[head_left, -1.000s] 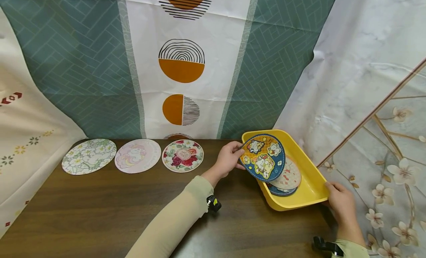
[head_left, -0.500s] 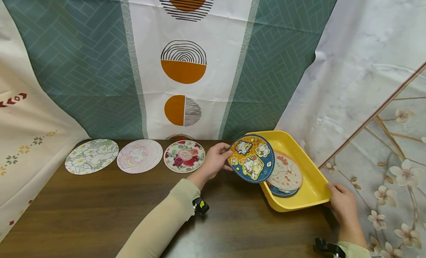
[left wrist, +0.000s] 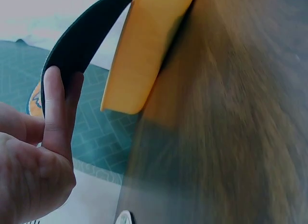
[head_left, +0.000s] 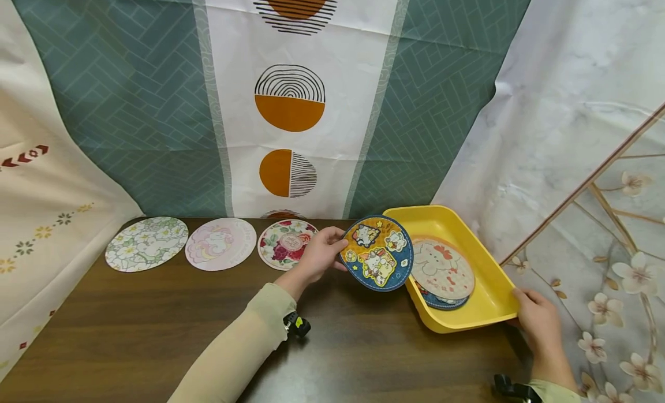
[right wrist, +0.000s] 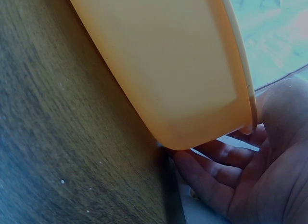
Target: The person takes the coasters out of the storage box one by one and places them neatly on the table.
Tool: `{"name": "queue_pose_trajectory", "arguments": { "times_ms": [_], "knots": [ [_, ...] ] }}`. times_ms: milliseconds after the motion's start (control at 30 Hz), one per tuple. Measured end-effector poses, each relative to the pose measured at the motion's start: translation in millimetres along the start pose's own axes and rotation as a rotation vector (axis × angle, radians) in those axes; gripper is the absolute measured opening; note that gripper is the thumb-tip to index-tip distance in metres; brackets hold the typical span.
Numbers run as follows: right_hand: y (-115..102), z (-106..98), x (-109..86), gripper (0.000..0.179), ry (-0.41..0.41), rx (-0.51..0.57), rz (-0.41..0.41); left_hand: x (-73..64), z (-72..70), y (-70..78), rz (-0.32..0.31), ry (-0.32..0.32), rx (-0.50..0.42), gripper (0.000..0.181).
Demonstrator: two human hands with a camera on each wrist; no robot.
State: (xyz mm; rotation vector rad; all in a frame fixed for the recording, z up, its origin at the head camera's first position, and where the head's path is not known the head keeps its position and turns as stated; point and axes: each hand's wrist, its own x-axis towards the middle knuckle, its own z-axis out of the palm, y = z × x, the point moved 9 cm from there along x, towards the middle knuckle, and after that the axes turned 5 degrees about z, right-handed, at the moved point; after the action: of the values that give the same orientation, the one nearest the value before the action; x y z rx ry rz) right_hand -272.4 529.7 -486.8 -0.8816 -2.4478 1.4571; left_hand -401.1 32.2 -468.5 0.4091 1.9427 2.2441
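In the head view my left hand (head_left: 318,254) pinches the left edge of a round mat (head_left: 376,253) with a blue-and-orange cartoon print. The mat is tilted above the table, just left of a yellow plastic bin (head_left: 485,270). Its dark underside shows in the left wrist view, with fingers (left wrist: 54,101) straight against it. My right hand (head_left: 540,322) grips the bin's near right corner. In the right wrist view the thumb is at the rim and the fingers lie under the corner. Inside the bin, a pink-and-cream round mat (head_left: 444,267) overlaps a blue one (head_left: 441,301).
Along the back of the wooden table (head_left: 156,328) lie a green floral mat (head_left: 147,244), a pink unicorn mat (head_left: 220,244) and a red rose mat (head_left: 283,241), partly behind my left hand. A patterned cloth (head_left: 405,131) hangs behind; a floral sheet (head_left: 587,218) borders the right.
My left hand has carried the blue-and-orange mat leftward, from over the bin to beside it, uncovering more of the pink-and-cream mat. The right hand keeps its hold on the bin.
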Motion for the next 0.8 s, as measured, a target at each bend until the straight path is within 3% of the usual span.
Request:
{"name": "queue_pose_trajectory", "arguments": {
  "times_ms": [800],
  "knots": [
    [1, -1, 0.2, 0.059, -0.002, 0.000, 0.005, -31.3, -73.8, -9.9, -0.043, 0.037, 0.095, 0.025]
  ]
}}
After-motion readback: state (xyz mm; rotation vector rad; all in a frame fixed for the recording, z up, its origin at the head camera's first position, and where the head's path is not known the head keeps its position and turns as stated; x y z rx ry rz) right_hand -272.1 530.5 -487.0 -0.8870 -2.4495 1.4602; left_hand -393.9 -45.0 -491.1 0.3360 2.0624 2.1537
